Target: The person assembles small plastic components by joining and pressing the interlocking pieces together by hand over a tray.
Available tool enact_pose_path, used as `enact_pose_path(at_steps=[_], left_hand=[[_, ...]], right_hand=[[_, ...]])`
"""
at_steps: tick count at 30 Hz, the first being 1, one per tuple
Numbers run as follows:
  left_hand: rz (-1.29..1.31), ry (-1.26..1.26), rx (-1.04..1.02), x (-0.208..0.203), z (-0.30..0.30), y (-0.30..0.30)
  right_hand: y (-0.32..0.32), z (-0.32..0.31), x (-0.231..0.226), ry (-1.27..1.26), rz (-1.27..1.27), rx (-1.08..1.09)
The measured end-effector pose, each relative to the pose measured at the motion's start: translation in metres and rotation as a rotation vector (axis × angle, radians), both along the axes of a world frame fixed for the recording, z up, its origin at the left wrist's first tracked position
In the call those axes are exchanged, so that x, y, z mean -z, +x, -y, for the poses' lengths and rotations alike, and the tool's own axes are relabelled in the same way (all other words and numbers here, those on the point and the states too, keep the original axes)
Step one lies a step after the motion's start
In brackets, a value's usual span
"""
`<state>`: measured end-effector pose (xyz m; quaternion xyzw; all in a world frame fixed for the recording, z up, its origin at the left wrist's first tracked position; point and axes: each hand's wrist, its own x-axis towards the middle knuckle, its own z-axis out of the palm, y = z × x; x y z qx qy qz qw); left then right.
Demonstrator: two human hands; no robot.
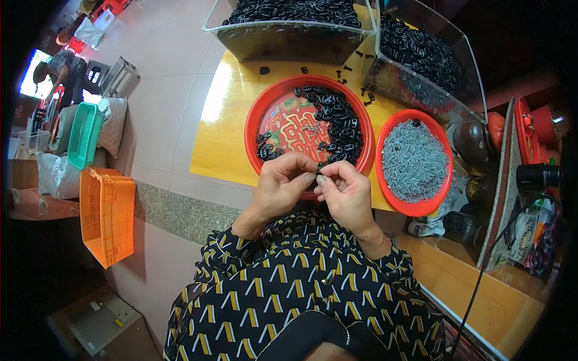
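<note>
My left hand and my right hand meet over the near rim of a round red tray. Thumbs and fingertips of both pinch a small black plastic piece, mostly hidden between them. Inside the tray, many black plastic pieces with holes are heaped along the right side, and a smaller group lies at the left. To the right, a second red tray holds a heap of small silvery metal pins or screws.
Two clear plastic bins full of black pieces stand at the back of the yellow table. Loose black bits lie nearby. On the floor to the left are an orange crate, a green basket and sacks. A person is farther off.
</note>
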<state>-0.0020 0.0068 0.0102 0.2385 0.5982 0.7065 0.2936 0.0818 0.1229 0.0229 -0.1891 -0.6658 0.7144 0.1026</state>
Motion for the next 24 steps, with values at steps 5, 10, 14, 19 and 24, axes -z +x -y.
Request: enact_pose_path(at_steps=[5,10,14,19,24], left_hand=[[-0.061,-0.081,0.026,0.006,-0.002,-0.002],[0.248,0.192,0.109,0.002,-0.009,-0.006],[0.043,0.024,-0.059,0.009,-0.006,-0.021],[-0.386,-0.263,-0.039,-0.003,-0.019,-0.058],[-1.227,-0.318,0.151,-0.002,-0.051,-0.093]], right_hand=[[0.000,-0.004,0.001,-0.027,0.007,-0.019],[-0.004,-0.013,0.005,-0.207,-0.050,-0.011],[-0.001,-0.021,0.006,-0.195,-0.031,0.032],[0.000,-0.026,0.011,-0.194,-0.036,0.048],[0.003,-0.027,0.012,-0.214,0.006,0.044]])
